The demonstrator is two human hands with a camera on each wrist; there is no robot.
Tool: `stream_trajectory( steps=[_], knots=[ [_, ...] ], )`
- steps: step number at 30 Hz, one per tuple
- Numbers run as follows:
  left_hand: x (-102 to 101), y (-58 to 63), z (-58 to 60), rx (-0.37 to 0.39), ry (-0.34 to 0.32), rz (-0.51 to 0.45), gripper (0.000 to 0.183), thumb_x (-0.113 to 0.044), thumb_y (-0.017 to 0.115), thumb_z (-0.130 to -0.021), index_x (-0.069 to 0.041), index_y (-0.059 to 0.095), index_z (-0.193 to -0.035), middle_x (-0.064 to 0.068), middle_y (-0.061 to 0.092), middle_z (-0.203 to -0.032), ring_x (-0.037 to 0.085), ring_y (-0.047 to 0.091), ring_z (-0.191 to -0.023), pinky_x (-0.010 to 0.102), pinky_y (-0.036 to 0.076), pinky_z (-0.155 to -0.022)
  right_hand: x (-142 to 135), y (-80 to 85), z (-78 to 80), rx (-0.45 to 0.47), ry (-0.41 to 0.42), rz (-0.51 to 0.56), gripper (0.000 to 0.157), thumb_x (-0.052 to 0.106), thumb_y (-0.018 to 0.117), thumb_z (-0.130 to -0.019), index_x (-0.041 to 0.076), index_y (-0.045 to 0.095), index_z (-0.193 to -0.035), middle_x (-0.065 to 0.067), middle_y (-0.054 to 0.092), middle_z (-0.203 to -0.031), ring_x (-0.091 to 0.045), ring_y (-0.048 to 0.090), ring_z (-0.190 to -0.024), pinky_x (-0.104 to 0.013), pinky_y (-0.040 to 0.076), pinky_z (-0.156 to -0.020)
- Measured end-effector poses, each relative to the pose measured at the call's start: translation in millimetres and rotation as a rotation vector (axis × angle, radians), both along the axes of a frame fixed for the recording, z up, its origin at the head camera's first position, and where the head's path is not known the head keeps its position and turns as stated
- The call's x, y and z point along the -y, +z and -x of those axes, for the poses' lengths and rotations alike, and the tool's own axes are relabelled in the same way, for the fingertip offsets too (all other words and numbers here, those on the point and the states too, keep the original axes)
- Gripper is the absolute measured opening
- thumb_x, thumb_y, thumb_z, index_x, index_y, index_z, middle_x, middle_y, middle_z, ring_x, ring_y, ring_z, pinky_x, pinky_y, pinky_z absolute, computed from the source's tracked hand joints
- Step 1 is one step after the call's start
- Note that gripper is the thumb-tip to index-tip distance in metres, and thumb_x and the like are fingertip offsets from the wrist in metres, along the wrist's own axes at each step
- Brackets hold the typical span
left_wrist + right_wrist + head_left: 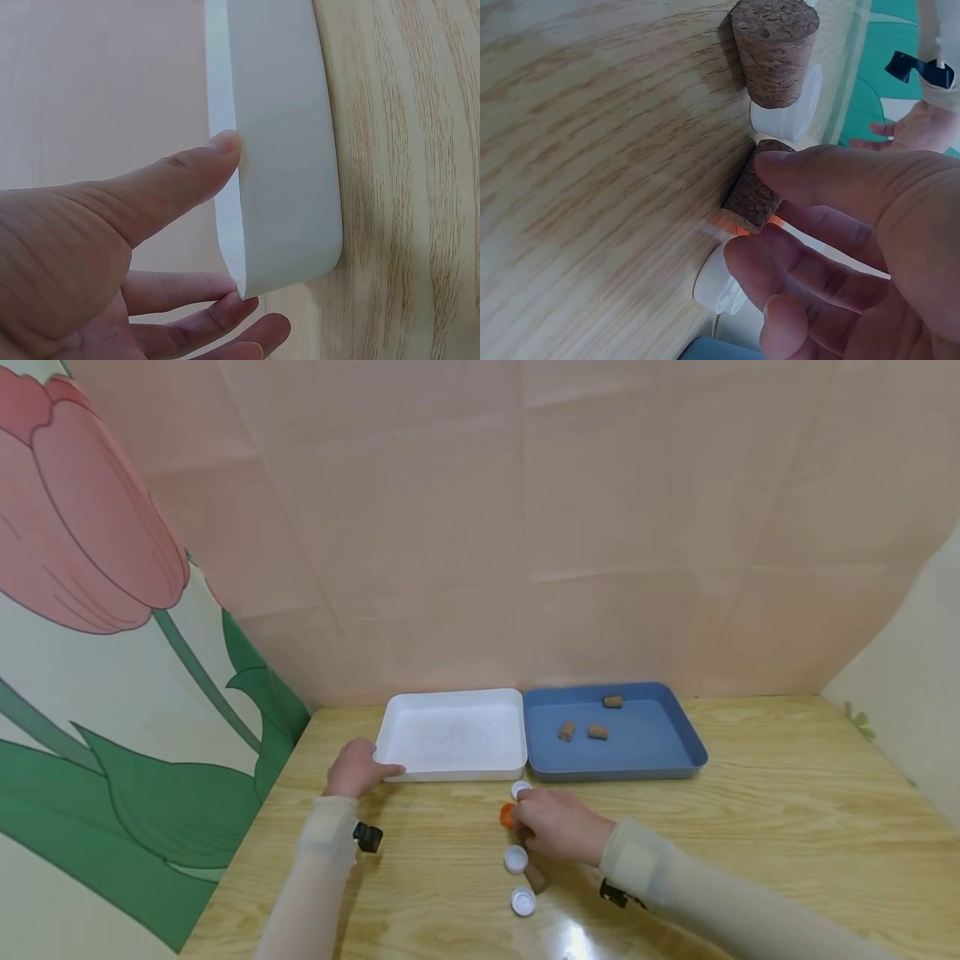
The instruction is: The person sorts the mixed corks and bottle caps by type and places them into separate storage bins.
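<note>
At the near left corner of the white tray (pixel 450 775), my left hand (pixel 358 768) holds on, thumb over the front rim and fingers round the side, as the left wrist view shows. My right hand (pixel 558 825) is low over the table, thumb and fingers on a brown cork (pixel 751 196), which the hand mostly hides in the head view. Beside it are an orange cap (pixel 507 816) and a white cap (pixel 521 790). Closer to me lie a second cork (pixel 536 878) and two more white caps, one (pixel 515 859) beside it, the other (pixel 522 902) nearest me.
A blue tray (pixel 652 747) stands against the white tray's right side, with three corks (pixel 597 732) lying apart in it. Behind both trays hangs a pinkish cloth (pixel 600 527). The wooden table (pixel 787 793) extends to the right, and a wall with a painted tulip borders the left.
</note>
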State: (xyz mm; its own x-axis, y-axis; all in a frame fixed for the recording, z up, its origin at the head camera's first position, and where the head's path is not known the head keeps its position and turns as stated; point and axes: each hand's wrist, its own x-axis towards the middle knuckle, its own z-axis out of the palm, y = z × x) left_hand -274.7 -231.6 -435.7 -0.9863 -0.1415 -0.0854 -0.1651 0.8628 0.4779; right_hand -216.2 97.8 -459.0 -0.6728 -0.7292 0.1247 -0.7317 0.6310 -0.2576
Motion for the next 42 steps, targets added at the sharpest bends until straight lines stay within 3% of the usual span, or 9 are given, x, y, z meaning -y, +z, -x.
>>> stream_trajectory(
  steps=[19,28,37,42],
  knots=[
    [-0.1,1.8,-1.2,0.013,0.005,0.016,0.047,-0.034,0.086,-0.077,-0.005,0.050,-0.073,0.002,0.038,-0.068,0.018,0.039,-0.063,0.031,0.033,-0.056,-8.5,9.3,-1.8,0.020,0.016,0.009,0.026,0.001,0.076,-0.074,0.020,0.059,-0.069,0.011,0.051,-0.069,-0.002,0.043,-0.061,-0.021,0.039,-0.054],
    [2.0,-1.6,0.2,-0.005,-0.014,0.018,0.052,-0.035,0.086,-0.077,-0.010,0.042,-0.066,0.001,0.035,-0.067,0.017,0.037,-0.061,0.030,0.032,-0.053,-14.1,14.9,-0.8,0.051,-0.016,0.007,0.024,0.005,0.075,-0.076,0.022,0.059,-0.069,0.012,0.050,-0.067,-0.004,0.043,-0.060,-0.024,0.037,-0.052],
    [0.7,-0.7,-0.3,-0.007,-0.012,0.012,0.050,-0.035,0.085,-0.078,-0.010,0.044,-0.067,0.001,0.036,-0.066,0.017,0.038,-0.060,0.030,0.032,-0.053,-20.7,20.6,2.6,0.003,-0.054,-0.001,0.025,0.010,0.078,-0.077,0.022,0.058,-0.069,0.013,0.049,-0.067,-0.006,0.043,-0.063,-0.026,0.038,-0.052],
    [1.0,-0.9,0.3,-0.007,-0.011,0.035,0.053,-0.038,0.086,-0.077,-0.011,0.042,-0.064,0.001,0.036,-0.064,0.017,0.038,-0.058,0.030,0.031,-0.052,-23.1,25.3,3.3,0.037,-0.075,-0.007,0.021,0.010,0.078,-0.080,0.020,0.062,-0.072,0.011,0.053,-0.069,-0.006,0.044,-0.063,-0.026,0.039,-0.052]
  ],
)
